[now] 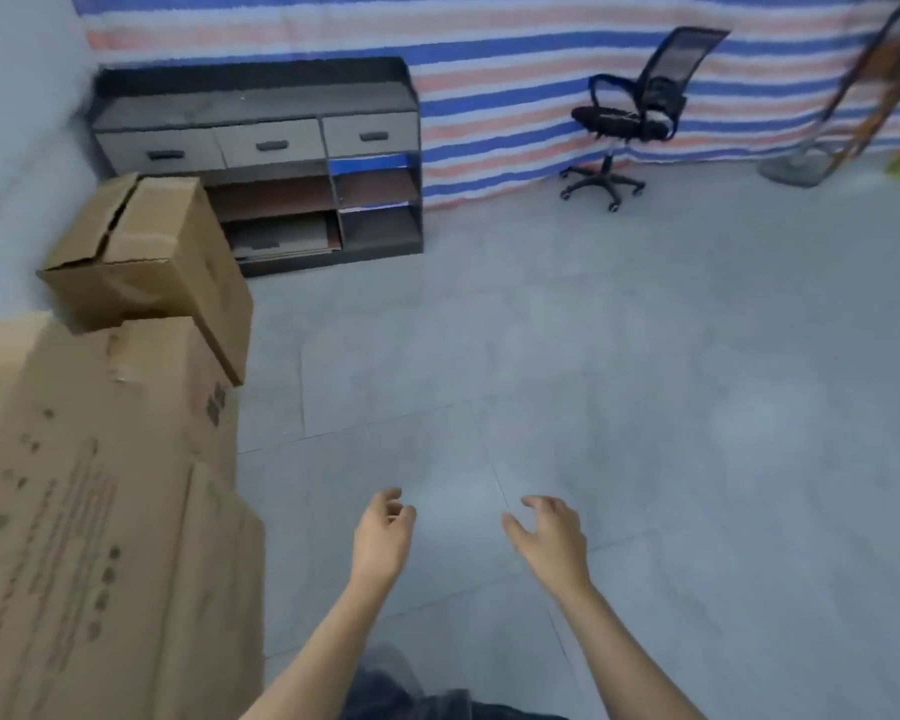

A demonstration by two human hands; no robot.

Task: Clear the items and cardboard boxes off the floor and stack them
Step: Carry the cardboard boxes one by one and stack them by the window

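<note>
Hovering at lower centre, the left hand (383, 532) and right hand (552, 537) are empty, fingers loosely spread, likely ready to lift. At left, a small cardboard box (146, 262) rests askew atop a large cardboard box (100, 511), stacked off the tiled floor (593, 381). Beyond stand a drawer cabinet (261, 163) and an office chair (630, 116).

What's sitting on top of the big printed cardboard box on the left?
A smaller cardboard box, flaps closed but gapped, resting on the big box. Its contents and the covered patch beneath are hidden.
</note>
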